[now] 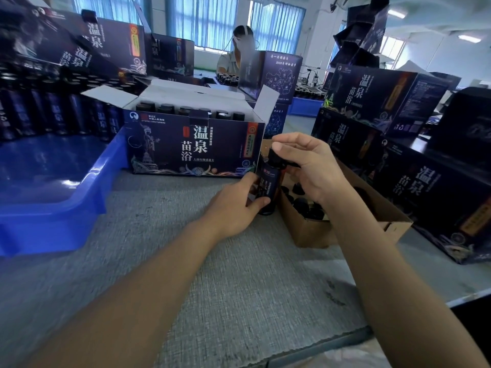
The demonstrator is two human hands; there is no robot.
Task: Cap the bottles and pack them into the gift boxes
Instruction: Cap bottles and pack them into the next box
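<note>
Our left hand grips the bottle low round its body. The bottle is upright, just right of the view's centre, with its base down at the mat. Our right hand pinches the cap on the bottle's neck, thumb on top and fingers curled round it. We cannot tell whether the cap is fully seated.

At eleven o'clock from the bottle, just beside it, the gift box stands open with capped bottles in a row inside. At four o'clock a carton holds loose caps. At nine o'clock lies a blue tray. Stacked boxes rise at three o'clock, and a seated person is at twelve.
</note>
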